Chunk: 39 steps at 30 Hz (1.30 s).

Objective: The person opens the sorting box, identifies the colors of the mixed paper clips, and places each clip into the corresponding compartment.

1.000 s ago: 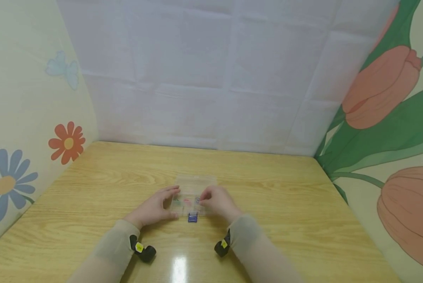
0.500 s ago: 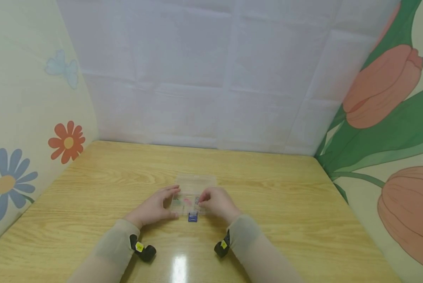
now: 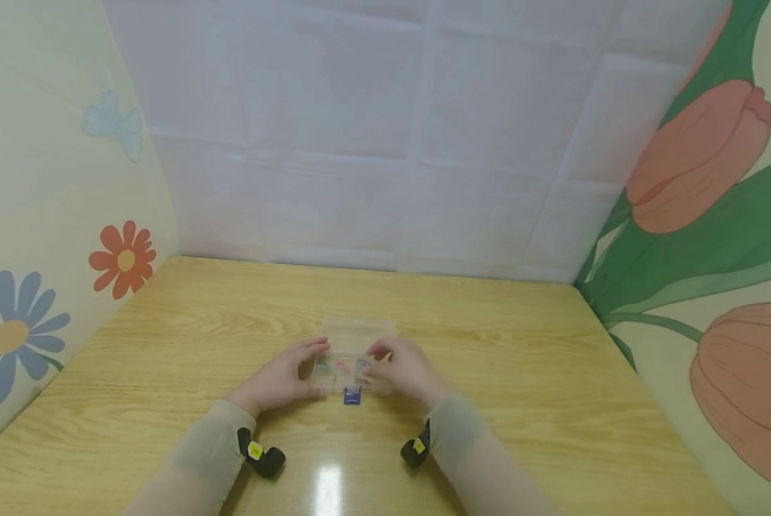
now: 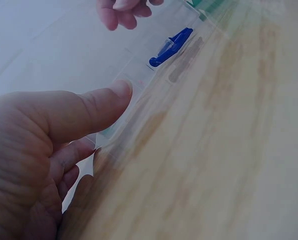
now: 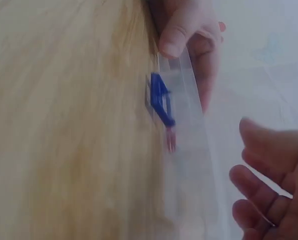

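L hand (image 3: 281, 380) grips clear box (image 3: 353, 356) at its 9 o'clock end, thumb (image 4: 96, 107) pressed on near wall, fingers curled behind. R hand (image 3: 403, 369) at box's 3 o'clock end, fingers loosely bent; wrist view shows them just beside the box, contact unclear, so grip can't be told. Box sits mid table (image 3: 521, 373), lid up toward 12. Blue latch (image 3: 352, 395) at box's 6 o'clock edge. Small green, red, blue bits inside, blurred. Beige sleeves (image 3: 208, 448) w/ black wrist cams (image 3: 264, 459).
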Each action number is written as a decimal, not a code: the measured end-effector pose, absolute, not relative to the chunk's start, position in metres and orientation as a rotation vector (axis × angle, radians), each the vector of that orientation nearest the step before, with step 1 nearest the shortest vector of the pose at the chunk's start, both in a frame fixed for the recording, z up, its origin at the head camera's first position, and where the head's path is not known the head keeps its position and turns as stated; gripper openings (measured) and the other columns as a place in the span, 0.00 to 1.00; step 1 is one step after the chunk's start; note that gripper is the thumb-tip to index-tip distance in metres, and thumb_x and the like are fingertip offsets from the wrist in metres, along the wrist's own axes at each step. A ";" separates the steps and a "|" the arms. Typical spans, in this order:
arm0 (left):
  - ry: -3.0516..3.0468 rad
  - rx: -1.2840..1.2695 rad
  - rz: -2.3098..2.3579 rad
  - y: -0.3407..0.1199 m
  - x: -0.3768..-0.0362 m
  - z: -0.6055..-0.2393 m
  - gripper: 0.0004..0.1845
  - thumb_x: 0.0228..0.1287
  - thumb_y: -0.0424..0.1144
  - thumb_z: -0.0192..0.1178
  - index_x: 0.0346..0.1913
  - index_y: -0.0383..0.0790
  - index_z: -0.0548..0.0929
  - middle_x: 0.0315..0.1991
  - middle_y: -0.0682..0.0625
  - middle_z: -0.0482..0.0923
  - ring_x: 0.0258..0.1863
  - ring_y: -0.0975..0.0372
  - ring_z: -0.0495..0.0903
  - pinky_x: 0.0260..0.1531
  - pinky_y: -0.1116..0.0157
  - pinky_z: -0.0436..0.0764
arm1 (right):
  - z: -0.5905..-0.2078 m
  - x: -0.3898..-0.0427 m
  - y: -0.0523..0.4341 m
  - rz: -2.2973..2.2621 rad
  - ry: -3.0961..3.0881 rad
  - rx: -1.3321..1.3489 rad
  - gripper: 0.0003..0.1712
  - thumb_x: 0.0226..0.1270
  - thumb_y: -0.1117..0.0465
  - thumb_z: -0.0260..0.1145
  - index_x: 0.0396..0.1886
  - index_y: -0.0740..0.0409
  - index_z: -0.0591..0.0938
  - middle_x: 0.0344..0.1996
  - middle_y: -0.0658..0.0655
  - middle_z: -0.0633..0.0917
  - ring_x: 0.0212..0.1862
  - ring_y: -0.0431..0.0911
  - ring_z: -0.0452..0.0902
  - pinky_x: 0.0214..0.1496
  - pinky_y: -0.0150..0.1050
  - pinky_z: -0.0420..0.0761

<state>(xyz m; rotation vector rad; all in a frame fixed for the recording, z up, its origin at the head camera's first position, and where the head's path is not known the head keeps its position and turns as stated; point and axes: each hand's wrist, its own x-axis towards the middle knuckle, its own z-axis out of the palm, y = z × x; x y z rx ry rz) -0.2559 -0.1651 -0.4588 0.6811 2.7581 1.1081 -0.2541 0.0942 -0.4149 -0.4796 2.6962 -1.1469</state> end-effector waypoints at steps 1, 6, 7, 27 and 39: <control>2.761 0.677 1.104 -0.165 -0.256 -0.458 0.45 0.50 0.52 0.72 0.70 0.40 0.67 0.73 0.45 0.58 0.71 0.43 0.54 0.66 0.39 0.53 | -0.415 -0.254 0.098 -1.120 2.714 -0.504 0.22 0.59 0.52 0.72 0.52 0.51 0.81 0.48 0.49 0.81 0.51 0.47 0.74 0.54 0.48 0.75; 2.756 0.666 1.102 -0.164 -0.255 -0.458 0.45 0.50 0.50 0.72 0.70 0.41 0.66 0.73 0.46 0.57 0.71 0.44 0.53 0.67 0.40 0.53 | -0.415 -0.253 0.115 -0.844 2.807 -0.612 0.43 0.52 0.47 0.75 0.68 0.51 0.70 0.64 0.52 0.73 0.66 0.52 0.64 0.69 0.55 0.60; 2.753 0.658 1.105 -0.163 -0.255 -0.458 0.45 0.50 0.50 0.73 0.70 0.41 0.66 0.73 0.47 0.57 0.72 0.44 0.53 0.67 0.41 0.53 | -0.416 -0.254 0.117 -0.792 2.819 -0.626 0.44 0.51 0.46 0.75 0.68 0.51 0.70 0.65 0.52 0.72 0.67 0.52 0.63 0.70 0.55 0.58; 2.784 0.740 0.995 -0.129 -0.255 -0.453 0.44 0.49 0.51 0.73 0.69 0.39 0.68 0.72 0.47 0.60 0.71 0.47 0.56 0.68 0.45 0.56 | -0.417 -0.247 0.162 -0.666 2.852 -0.616 0.39 0.51 0.49 0.76 0.65 0.47 0.75 0.62 0.52 0.75 0.66 0.55 0.62 0.69 0.59 0.55; 2.754 0.758 0.961 -0.097 -0.252 -0.451 0.44 0.50 0.50 0.73 0.70 0.41 0.67 0.72 0.48 0.60 0.70 0.50 0.58 0.68 0.49 0.58 | -0.413 -0.235 0.191 -0.699 2.870 -0.483 0.38 0.48 0.52 0.78 0.63 0.44 0.77 0.63 0.54 0.74 0.66 0.56 0.61 0.67 0.60 0.58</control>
